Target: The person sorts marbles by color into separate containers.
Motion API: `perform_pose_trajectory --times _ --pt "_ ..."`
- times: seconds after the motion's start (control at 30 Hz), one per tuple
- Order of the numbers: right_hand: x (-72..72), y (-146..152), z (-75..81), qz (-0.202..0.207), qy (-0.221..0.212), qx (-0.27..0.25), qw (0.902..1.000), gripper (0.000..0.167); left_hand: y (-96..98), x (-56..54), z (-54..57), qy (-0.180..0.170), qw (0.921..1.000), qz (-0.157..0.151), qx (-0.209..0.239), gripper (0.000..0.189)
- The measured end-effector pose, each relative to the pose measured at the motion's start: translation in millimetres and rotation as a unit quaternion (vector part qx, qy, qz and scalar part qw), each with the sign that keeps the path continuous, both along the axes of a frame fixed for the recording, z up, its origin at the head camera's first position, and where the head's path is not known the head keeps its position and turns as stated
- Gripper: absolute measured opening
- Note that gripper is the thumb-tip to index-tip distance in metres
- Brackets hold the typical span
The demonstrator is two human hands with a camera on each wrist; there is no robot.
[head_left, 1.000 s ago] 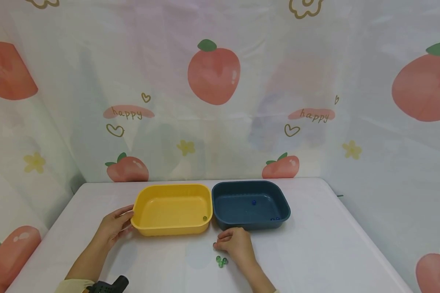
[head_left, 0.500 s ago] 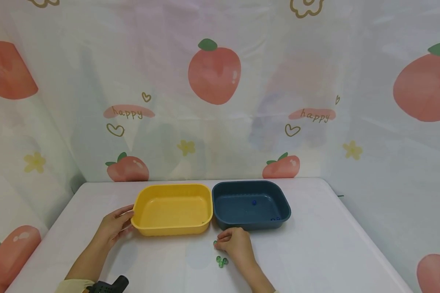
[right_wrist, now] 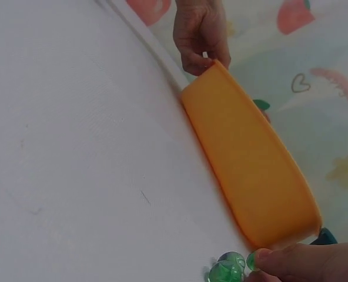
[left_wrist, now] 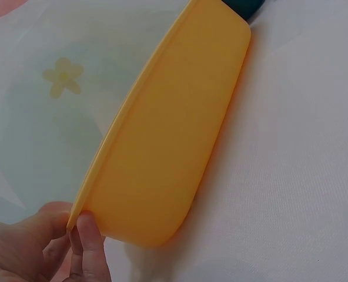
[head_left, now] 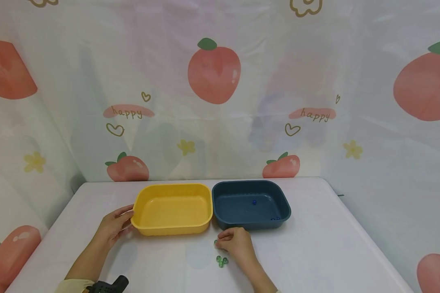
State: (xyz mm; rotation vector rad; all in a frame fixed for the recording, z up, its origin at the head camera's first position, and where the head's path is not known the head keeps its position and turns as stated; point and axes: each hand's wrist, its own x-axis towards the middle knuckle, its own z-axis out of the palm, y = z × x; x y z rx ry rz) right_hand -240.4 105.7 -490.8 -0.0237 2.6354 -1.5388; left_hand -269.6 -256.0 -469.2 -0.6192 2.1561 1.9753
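Note:
The left hand [head_left: 113,226] pinches the left rim of a yellow plastic basin [head_left: 171,230], thumb and fingers either side of the edge in the left wrist view. In front of the blue basin [head_left: 251,224], the right hand [head_left: 238,244] holds a green glass marble [right_wrist: 252,260] between thumb and fingertip, low over the white table. Several more green marbles [right_wrist: 226,270] lie grouped just nearer the person. On the blue basin's floor are a dark blue marble [head_left: 254,202] and, at its front right, more blue marbles [head_left: 278,218].
Both basins stand side by side, rims close together, near the back of the white-covered table [head_left: 315,252]. Behind it hangs a curtain [head_left: 220,138] printed with peaches. A black device [head_left: 110,285] sits at the left wrist.
A small marble on the yellow basin's floor, seen at its front right a second ago, has slipped from sight behind the front wall. Both hands stay nearly still.

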Motion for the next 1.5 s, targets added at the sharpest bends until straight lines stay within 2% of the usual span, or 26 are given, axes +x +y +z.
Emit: perform_pose_trajectory --times 0.27,0.77,1.17,1.5 --pt "-1.5 2 0.6 0.009 -0.024 -0.007 0.9997 0.012 -0.5 0.6 0.0 0.002 1.0000 -0.004 -0.001 0.057" --pt "-0.5 4 5.3 0.023 -0.037 -0.016 0.9989 0.009 0.4 2.2 2.7 0.005 1.0000 -0.004 -0.001 0.057" --pt "0.7 3 10.6 0.037 -0.055 -0.081 0.9945 0.014 -0.5 1.0 2.3 0.006 1.0000 -0.005 0.001 0.057" --pt "-2.2 2 21.0 0.041 -0.069 -0.090 0.9928 0.019 -1.2 1.0 0.1 0.006 1.0000 -0.005 -0.002 0.056"
